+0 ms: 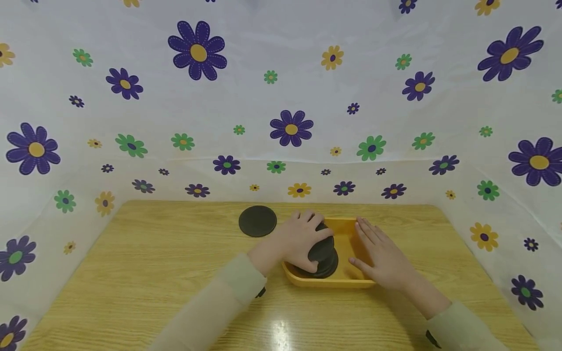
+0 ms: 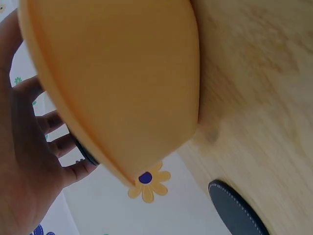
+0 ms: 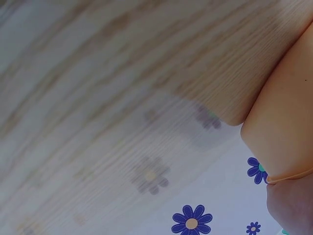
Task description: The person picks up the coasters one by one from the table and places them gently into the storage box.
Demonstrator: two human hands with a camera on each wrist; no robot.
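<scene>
A yellow-orange tray (image 1: 333,282) stands on the table, with several round black coasters (image 1: 332,265) stacked in its left end. My left hand (image 1: 298,240) reaches over the tray's left rim and grips the topmost coaster (image 1: 322,247), fingers at its far side and thumb at its near edge. In the left wrist view the tray wall (image 2: 117,78) hides most of that coaster. My right hand (image 1: 384,258) rests on the tray's right rim with its fingers straight. Only a small part of the right hand (image 3: 291,205) shows in the right wrist view.
Another black coaster (image 1: 257,221) lies flat on the wooden table (image 1: 175,263), behind and left of the tray; stitching shows along its edge in the left wrist view. A white cloth (image 1: 246,97) with printed flowers surrounds the back and sides of the table.
</scene>
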